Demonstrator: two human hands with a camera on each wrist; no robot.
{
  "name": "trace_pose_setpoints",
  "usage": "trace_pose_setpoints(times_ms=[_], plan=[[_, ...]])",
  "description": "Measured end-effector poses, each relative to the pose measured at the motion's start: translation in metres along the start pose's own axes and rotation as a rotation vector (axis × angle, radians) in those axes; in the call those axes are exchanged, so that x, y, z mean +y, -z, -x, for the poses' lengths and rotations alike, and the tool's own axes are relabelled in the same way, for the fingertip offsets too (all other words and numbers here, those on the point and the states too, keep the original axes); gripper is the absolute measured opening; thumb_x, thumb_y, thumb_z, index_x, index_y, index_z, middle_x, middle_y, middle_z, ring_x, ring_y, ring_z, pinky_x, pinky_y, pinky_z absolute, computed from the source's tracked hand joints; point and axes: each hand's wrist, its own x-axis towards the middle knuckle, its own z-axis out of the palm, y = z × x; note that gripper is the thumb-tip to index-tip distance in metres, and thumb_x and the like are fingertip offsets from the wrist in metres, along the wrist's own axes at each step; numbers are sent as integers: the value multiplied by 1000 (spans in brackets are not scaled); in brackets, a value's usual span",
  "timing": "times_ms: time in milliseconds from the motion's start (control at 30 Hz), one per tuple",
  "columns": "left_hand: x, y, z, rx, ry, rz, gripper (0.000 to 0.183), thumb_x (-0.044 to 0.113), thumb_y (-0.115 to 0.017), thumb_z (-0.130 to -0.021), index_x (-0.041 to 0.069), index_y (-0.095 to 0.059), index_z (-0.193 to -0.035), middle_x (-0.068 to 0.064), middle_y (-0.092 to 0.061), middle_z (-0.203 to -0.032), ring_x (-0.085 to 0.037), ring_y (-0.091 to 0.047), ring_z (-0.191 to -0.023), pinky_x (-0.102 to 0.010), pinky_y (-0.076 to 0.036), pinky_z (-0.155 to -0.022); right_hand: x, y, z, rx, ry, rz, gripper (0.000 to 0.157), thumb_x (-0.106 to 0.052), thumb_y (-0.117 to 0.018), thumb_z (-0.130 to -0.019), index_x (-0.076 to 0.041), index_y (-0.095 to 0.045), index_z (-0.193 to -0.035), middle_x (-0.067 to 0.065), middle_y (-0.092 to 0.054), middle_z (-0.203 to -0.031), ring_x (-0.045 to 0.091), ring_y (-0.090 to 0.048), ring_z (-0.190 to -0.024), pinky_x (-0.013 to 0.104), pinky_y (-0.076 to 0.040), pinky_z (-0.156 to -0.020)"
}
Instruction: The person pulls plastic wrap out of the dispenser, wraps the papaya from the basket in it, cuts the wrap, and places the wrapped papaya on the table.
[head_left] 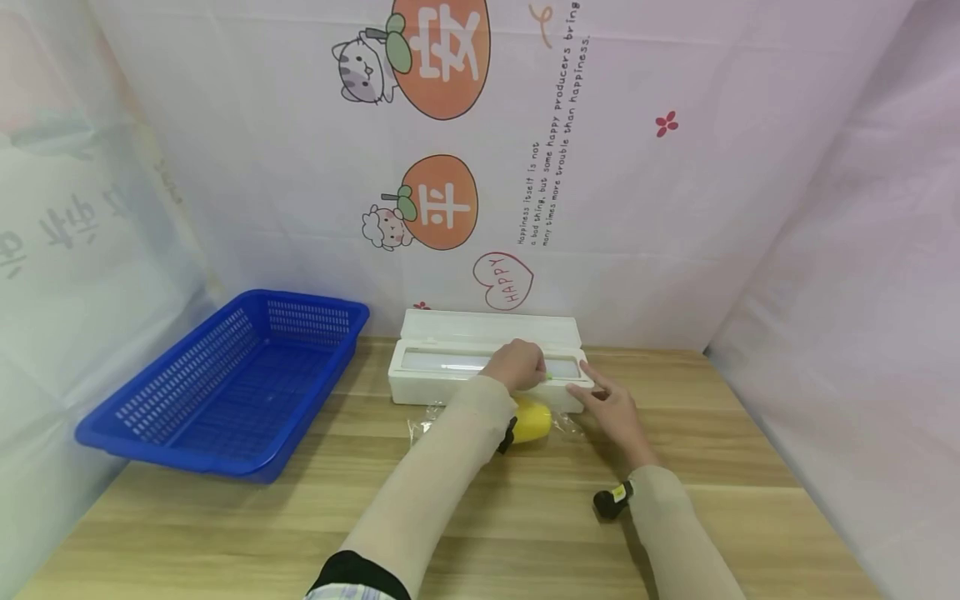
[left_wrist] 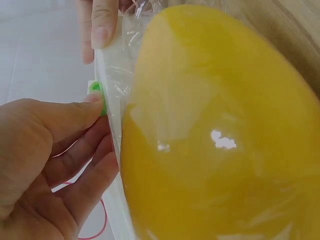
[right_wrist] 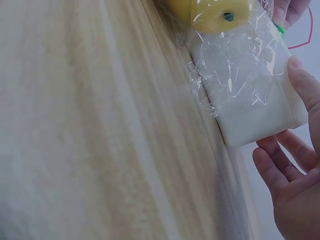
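A long white cling film dispenser box (head_left: 427,387) stands against the back wall, its lid (head_left: 491,329) raised. My left hand (head_left: 517,364) reaches over its front edge and pinches a small green slide cutter (left_wrist: 103,106) between thumb and fingers. With thumb on the top edge and fingers at the end face, my right hand (head_left: 611,408) holds the box's right end. A smooth yellow oval fruit (head_left: 532,419), mango-like, lies before the box under my left wrist. Clear cling film (right_wrist: 235,70) covers it and spreads crinkled along the box front.
On the left sits a blue plastic basket (head_left: 277,433) with slotted sides. The wooden table (head_left: 525,533) ends at a printed white cloth backdrop (head_left: 637,250), with cloth walls on both sides.
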Motion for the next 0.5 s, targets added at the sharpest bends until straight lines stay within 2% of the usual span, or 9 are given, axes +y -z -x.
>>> trace_pose_setpoints(times_ms=[100,333,500], plan=[[-1,3,2,-9,-5,-6,13,21,-72,-94,14,-73,-84,6,-68,-84,-9,-58,-74,-25,-51,-76,-1,0,0,-1,-5,-2,73,-53,-70,-89,-26,-44,-152,20,-41,-153,37,-59,-118,40,-55,-90],[3,9,8,18,2,-166,14,35,-69,-95,24,-75,-90,13,-69,-91,-10,-61,-83,-38,-50,-83,0,1,-1,17,-5,19,73,-57,-69,-88,-28,-45,-151,21,-44,-150,36,-59,-118,41,-54,-93],[1,10,11,17,3,-128,16,35,-68,-96,23,-75,-90,11,-69,-88,-10,-59,-81,-38,-51,-82,0,1,0,16,-11,33,73,-57,-68,-89,-28,-44,-151,20,-45,-150,34,-59,-118,41,-53,-94]])
